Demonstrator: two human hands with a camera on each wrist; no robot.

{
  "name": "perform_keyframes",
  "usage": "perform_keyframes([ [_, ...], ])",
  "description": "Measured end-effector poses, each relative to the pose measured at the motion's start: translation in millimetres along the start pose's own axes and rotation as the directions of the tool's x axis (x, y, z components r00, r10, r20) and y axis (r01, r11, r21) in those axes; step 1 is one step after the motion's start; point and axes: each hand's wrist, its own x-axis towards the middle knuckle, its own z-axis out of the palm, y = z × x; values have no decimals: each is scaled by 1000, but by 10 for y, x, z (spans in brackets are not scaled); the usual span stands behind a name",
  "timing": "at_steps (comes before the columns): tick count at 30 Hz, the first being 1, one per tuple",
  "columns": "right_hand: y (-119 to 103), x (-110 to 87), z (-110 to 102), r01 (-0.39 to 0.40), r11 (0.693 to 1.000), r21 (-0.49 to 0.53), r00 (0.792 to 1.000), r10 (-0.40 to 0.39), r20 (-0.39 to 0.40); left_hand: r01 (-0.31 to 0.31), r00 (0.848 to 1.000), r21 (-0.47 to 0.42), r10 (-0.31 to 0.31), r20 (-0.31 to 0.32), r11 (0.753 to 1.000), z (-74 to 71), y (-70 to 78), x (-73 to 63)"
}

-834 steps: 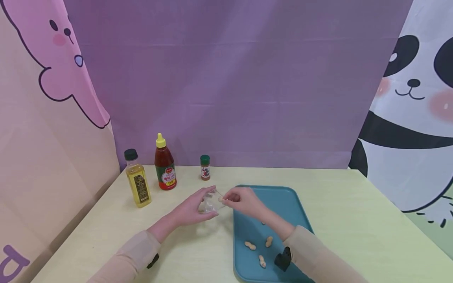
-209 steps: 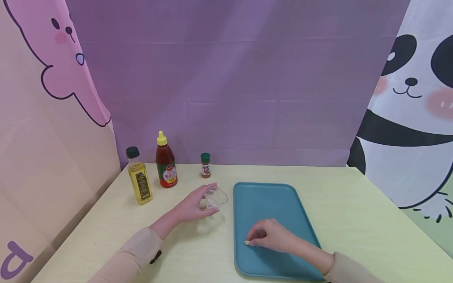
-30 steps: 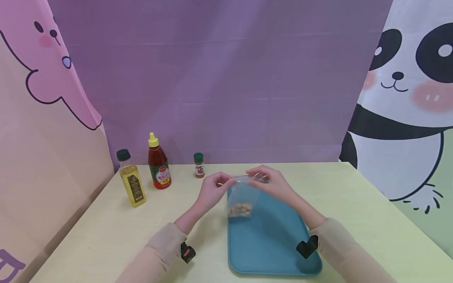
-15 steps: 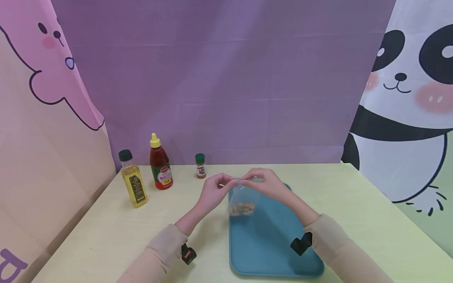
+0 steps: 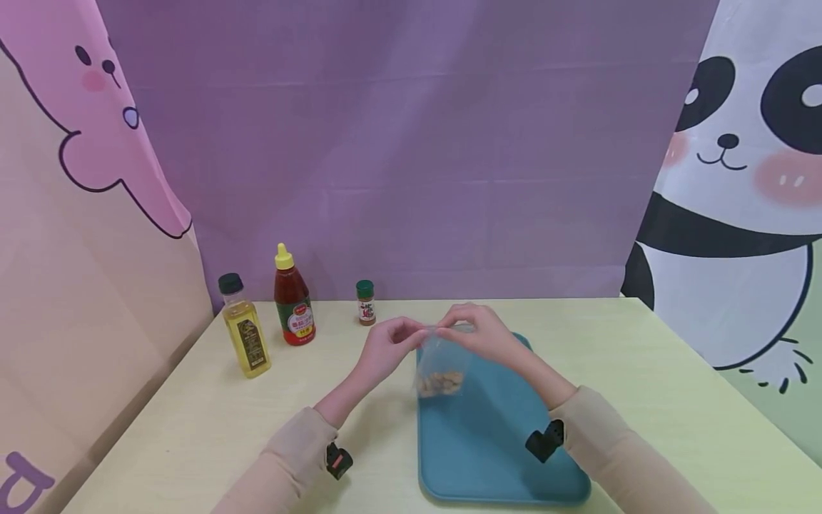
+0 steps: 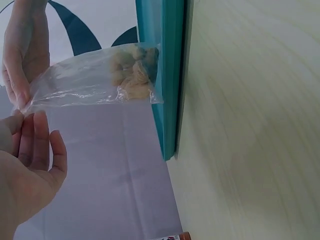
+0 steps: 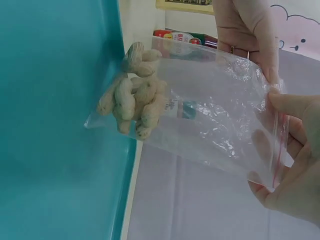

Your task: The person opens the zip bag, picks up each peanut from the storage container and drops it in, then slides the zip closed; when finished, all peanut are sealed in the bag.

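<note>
A clear zip bag [image 5: 447, 351] hangs over the far left part of the blue tray [image 5: 507, 442], with several unshelled peanuts [image 5: 441, 383] gathered at its bottom. My left hand [image 5: 387, 348] pinches the bag's top edge at the left corner between thumb and fingers. Close beside it, my right hand [image 5: 483, 334] pinches the same edge, thumb nearest me and fingers behind. In the right wrist view the red zip strip [image 7: 280, 152] runs along the mouth under the right hand's fingers. The peanuts [image 6: 134, 72] show through the plastic in the left wrist view too.
On the left of the pale table [image 5: 655, 400] stand an oil bottle [image 5: 247, 335] with a dark cap and a ketchup bottle [image 5: 294, 307]. A small green-capped seasoning jar [image 5: 366, 303] stands at the back edge. A purple curtain [image 5: 411, 157] hangs behind.
Peanuts lay on the tray in the oldest frame; now none shows there and several are in the bag. Over the last second my right hand has slid left along the bag's top toward my left.
</note>
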Motion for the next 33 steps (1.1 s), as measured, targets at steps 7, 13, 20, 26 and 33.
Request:
perform_keyframes([
  [7,-29,11,27,-18,1000,2,1000,18,25,-50,998,96,47,31,994,-90,-8,-12],
  [13,14,9,1,-52,999,1,999,52,3,-117,993,144,113,40,983,-189,32,-8],
  [20,75,-23,-69,-35,999,-39,999,34,-23,-108,994,185,106,20,977,-261,49,-5],
  [26,108,-75,-138,-53,992,-118,997,47,-53,-103,994,204,110,-25,974,-318,32,-11],
  [33,87,-127,-191,-64,989,-131,996,54,-76,-63,997,175,71,-40,983,-354,59,-30],
])
